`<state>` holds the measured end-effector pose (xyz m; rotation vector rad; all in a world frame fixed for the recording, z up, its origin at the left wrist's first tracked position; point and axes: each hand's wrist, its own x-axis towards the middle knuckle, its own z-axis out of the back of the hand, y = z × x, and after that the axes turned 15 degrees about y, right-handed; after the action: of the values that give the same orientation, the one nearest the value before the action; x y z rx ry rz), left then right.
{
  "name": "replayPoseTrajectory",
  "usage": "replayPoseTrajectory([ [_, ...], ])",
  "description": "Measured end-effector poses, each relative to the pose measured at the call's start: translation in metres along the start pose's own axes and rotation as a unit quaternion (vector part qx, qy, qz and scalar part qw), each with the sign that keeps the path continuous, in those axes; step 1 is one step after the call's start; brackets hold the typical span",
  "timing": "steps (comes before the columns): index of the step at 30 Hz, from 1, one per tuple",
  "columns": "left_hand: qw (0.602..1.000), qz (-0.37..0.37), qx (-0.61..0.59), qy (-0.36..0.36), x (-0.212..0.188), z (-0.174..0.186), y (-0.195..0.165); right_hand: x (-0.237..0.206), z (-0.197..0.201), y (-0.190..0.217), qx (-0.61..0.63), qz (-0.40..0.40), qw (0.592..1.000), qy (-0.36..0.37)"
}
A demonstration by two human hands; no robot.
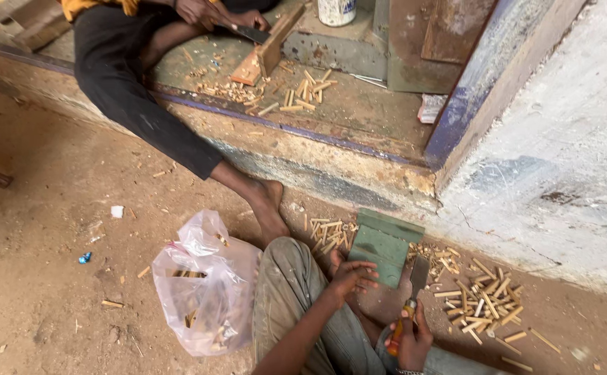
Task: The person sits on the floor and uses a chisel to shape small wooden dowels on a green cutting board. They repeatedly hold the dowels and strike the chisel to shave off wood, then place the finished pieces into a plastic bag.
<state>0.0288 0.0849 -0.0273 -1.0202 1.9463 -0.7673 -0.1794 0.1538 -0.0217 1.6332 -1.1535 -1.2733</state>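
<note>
Green-painted wood marks the middle of the frame: a worn green wooden block (pixel 381 248) lies on the sandy ground against the foot of a chipped concrete step (pixel 331 156). At the lower centre, the person's left hand (pixel 351 276) rests with fingers spread loosely on the near left edge of this block, clasping nothing. Just to the right, the right hand (pixel 412 339) is clenched around the orange handle of a flat-bladed chisel (pixel 410 298), whose dull metal blade points up the frame and ends just beside the block's right edge.

Short pale wooden sticks (pixel 483 300) lie scattered on the ground to the right of the chisel, and a smaller heap of the same sticks (pixel 328 233) sits just left of the block. At the lower left, a crumpled clear plastic bag (pixel 205 285) holding a few sticks rests beside the person's grey-trousered knee (pixel 286 278).

In the upper left, a second person in black trousers (pixel 130 90) sits on the step, a bare foot (pixel 270 212) planted on the ground near the smaller heap. That person's hand (pixel 203 12) holds a dark blade (pixel 248 32) against a slanted reddish wooden block (pixel 265 52), with more cut sticks (pixel 296 94) strewn over the step. A white container (pixel 336 10) stands at the top edge.
</note>
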Motion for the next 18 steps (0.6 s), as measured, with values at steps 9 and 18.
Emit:
replayPoseTrajectory([
  [9,1.000,-0.006,-0.001,0.002,0.0020,-0.0002,0.0026,0.0038,0.0037,-0.0027,-0.003,0.006,1.000,0.007],
  [18,1.000,-0.014,-0.004,0.008,0.0058,0.0019,0.0069,0.0038,0.0029,-0.0009,-0.024,-0.013,1.000,-0.001],
])
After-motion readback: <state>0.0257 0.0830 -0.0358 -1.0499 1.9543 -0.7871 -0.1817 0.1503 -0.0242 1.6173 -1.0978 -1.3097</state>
